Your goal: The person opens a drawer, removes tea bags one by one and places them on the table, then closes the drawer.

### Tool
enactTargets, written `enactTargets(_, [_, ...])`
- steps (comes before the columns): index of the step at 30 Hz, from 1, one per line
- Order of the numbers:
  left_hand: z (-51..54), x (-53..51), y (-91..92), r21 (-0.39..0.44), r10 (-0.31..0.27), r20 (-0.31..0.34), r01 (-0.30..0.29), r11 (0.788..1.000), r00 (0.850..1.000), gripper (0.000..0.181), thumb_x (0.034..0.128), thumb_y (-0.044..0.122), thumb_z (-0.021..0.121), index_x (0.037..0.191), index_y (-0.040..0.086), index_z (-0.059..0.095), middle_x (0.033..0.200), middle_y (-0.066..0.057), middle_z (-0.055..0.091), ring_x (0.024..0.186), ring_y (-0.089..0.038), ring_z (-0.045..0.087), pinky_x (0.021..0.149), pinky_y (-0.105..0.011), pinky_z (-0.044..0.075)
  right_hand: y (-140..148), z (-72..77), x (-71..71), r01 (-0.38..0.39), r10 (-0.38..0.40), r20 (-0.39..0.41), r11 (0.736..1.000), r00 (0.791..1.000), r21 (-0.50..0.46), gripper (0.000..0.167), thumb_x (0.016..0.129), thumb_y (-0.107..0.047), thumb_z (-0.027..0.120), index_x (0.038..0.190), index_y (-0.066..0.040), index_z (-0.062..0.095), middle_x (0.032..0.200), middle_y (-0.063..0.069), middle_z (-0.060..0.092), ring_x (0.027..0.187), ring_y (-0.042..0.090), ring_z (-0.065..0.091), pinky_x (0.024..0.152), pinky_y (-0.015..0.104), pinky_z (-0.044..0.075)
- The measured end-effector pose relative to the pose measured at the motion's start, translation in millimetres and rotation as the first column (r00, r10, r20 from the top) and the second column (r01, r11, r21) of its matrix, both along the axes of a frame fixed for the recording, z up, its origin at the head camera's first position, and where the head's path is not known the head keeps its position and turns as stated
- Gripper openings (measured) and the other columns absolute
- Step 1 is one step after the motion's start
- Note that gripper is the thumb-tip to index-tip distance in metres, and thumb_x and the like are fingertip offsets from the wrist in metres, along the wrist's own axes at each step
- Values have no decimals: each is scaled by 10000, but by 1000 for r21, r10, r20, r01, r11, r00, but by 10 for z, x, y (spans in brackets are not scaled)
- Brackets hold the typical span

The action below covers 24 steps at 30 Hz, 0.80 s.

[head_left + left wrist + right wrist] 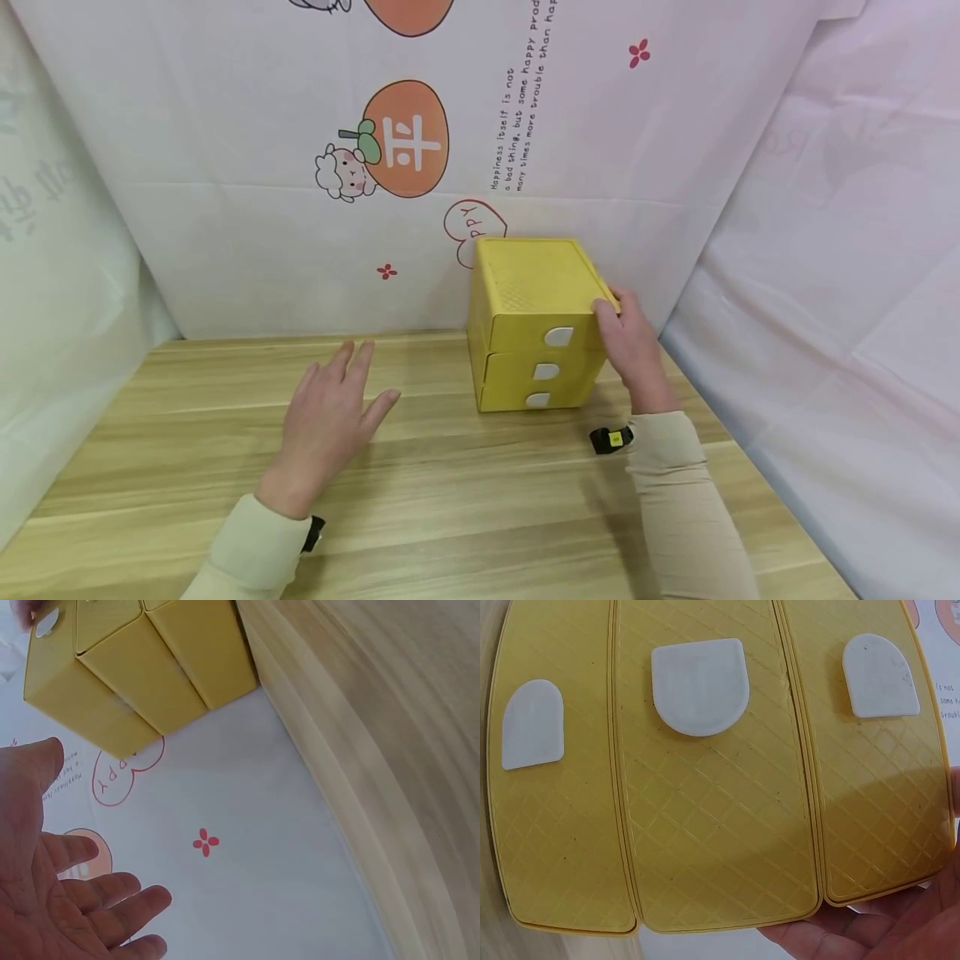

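A yellow box of stacked drawers (540, 275) stands at the back of the table, near the wall sheet. Three white handles (558, 337) run down its front, one per drawer; the right wrist view shows a diamond pattern on the drawer fronts (720, 825). My right hand (633, 346) grips the box's upper right front corner, thumb on the top edge and fingers along the right side, partly hidden behind it. To the left of the box, my left hand (330, 417) hovers over the table with fingers spread, touching nothing. The left wrist view shows its palm (30, 892).
The wooden table (420, 500) ends against a white printed sheet (262, 250) at the back. White sheets also hang at the left (67, 250) and right (825, 292). Black straps with small devices (611, 439) sit at the wrists.
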State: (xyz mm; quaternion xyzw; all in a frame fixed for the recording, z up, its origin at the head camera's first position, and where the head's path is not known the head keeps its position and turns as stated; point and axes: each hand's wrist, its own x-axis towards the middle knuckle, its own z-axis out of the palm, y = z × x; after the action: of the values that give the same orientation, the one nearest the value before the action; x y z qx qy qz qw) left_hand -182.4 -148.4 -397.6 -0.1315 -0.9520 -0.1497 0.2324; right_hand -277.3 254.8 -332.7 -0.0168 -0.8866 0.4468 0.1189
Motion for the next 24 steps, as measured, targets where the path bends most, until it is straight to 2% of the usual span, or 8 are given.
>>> enactTargets(6, [37, -42, 55, -5, -7, -61, 7, 1000, 998, 776, 994, 502, 650, 1543, -13, 466, 1507, -310, 515, 1315, -469, 578, 1114, -673, 397, -66, 1, 13, 9, -9, 1, 1000, 1000, 19, 688, 1041, -557, 364, 1613, -176, 370, 1522, 190, 501, 1279, 395, 517, 1047, 590, 428])
enactTargets(12, [95, -80, 124, -8, -26, -94, 25, 1000, 995, 743, 1006, 484, 644, 1521, -29, 488, 1500, -298, 529, 1321, -457, 578, 1097, -662, 420, -132, 10, 27, -3, 3, -9, 1000, 1000, 3, 670, 1041, -534, 381, 1596, -159, 388, 1497, 193, 509, 1263, 385, 518, 1050, 568, 423])
enactTargets(18, [147, -134, 200, 30, -40, -75, 42, 999, 996, 748, 1021, 496, 612, 1546, -15, 462, 1521, -285, 515, 1336, -462, 564, 1116, -652, 408, -187, 0, 29, -10, 10, -12, 1000, 1000, 6, 675, 1046, -533, 380, 1597, -144, 382, 1505, 194, 507, 1273, 386, 523, 1063, 579, 427])
enactTargets(24, [182, -205, 263, 94, -63, -48, 67, 993, 997, 720, 1052, 481, 556, 1559, -18, 443, 1523, -292, 507, 1321, -479, 567, 1081, -625, 451, -241, -8, 42, -12, 12, -8, 1000, 1000, 10, 673, 1044, -537, 384, 1601, -160, 380, 1512, 196, 509, 1281, 379, 524, 1063, 583, 430])
